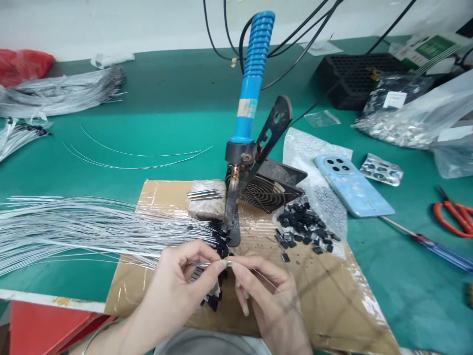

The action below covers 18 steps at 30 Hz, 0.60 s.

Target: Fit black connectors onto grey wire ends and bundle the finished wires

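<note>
Both my hands, left and right, pinch a thin wire over the cardboard. Just beyond stands the blue soldering iron (rather crowding my view), with black connectors piled right.

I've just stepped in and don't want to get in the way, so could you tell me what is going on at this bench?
A person's left hand and right hand meet at the fingertips, pinching a small piece and a thin wire. Beside them, a bundle of wires lies partly on the cardboard. A blue-handled soldering iron stands in its holder just beyond.
</note>
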Motion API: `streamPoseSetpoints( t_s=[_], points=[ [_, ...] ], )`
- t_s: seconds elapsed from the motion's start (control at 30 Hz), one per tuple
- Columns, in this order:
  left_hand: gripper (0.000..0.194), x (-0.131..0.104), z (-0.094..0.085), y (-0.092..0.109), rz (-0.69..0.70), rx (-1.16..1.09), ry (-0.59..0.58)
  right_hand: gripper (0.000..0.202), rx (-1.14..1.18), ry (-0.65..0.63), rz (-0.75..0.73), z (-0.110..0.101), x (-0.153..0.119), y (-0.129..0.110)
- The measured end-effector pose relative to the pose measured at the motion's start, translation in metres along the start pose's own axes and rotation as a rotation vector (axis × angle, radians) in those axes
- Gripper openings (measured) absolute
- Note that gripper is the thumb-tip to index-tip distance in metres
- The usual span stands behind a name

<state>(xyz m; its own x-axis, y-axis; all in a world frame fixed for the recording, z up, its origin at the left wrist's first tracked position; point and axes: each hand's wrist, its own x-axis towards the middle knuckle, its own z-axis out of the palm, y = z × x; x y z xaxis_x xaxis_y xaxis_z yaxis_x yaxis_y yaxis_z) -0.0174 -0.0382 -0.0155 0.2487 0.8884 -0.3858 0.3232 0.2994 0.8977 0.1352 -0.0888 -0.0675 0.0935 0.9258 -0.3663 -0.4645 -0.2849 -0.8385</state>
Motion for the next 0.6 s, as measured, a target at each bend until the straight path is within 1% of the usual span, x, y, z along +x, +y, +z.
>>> streamPoseSetpoints(
  t_s=[0.07,0.27,0.37,0.47,0.6],
  points=[
    [0.020,-0.0007,0.0004,-0.0015,0.011,-0.001,-0.002,0.020,0.017,0.028,0.027,0.0026,-0.0010,-0.0027],
    [0.022,-0.0025,0.0004,-0.0027,0.005,0.060,-0.004,0.022,0.086,0.002,0.087,0.0032,0.0008,-0.0064],
    [0.024,-0.0029,0.0003,-0.0012,-0.018,0.086,-0.023,0.023,0.126,-0.051,0.110,0.0007,0.0030,-0.0068],
    [0.025,-0.0025,0.0012,-0.0004,-0.019,0.076,-0.041,0.022,0.124,-0.073,0.126,-0.0020,0.0046,-0.0071],
    [0.025,-0.0024,0.0035,-0.0010,-0.005,0.083,-0.015,0.023,0.124,-0.098,0.114,-0.0032,0.0055,-0.0059]
  ],
)
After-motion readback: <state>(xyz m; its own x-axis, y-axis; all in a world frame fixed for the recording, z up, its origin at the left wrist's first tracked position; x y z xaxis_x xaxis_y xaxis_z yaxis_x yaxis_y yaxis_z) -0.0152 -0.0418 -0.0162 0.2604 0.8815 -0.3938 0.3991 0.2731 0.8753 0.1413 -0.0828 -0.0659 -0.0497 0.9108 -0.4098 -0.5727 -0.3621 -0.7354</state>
